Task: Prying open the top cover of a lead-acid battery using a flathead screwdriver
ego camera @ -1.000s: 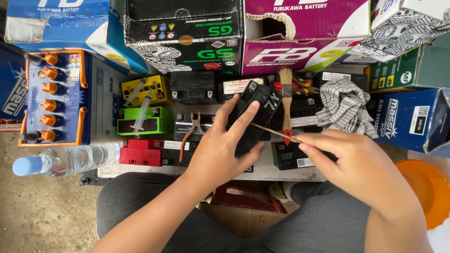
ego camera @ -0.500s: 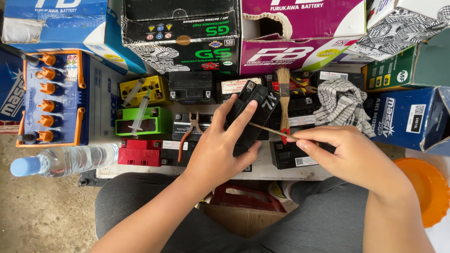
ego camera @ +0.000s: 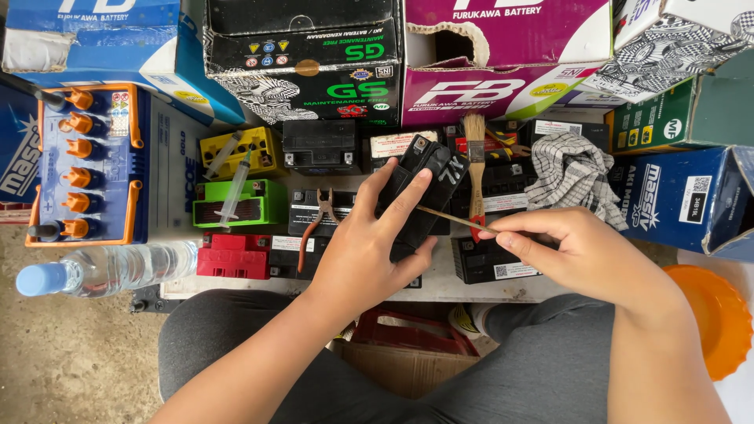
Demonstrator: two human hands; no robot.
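My left hand (ego camera: 369, 247) grips a small black battery (ego camera: 428, 184), tilted, above a low table covered with other small batteries. My right hand (ego camera: 577, 251) pinches a thin wooden stick (ego camera: 448, 217) whose far tip touches the side of the black battery. A paintbrush (ego camera: 475, 165) with a wooden handle and red end lies on black batteries just behind the stick. A pair of pliers (ego camera: 318, 216) with orange handles lies left of my left hand.
Yellow (ego camera: 251, 149), green (ego camera: 255, 206) and red (ego camera: 228, 255) small batteries with two syringes lie at left. A large battery with orange caps (ego camera: 86, 169) and a water bottle (ego camera: 110, 267) sit far left. Cardboard boxes line the back. A checked cloth (ego camera: 577, 173) and an orange bowl (ego camera: 707, 314) are at right.
My right hand and the stick shifted slightly left toward the battery; the view drifted a little. The left hand's grip on the battery is unchanged.
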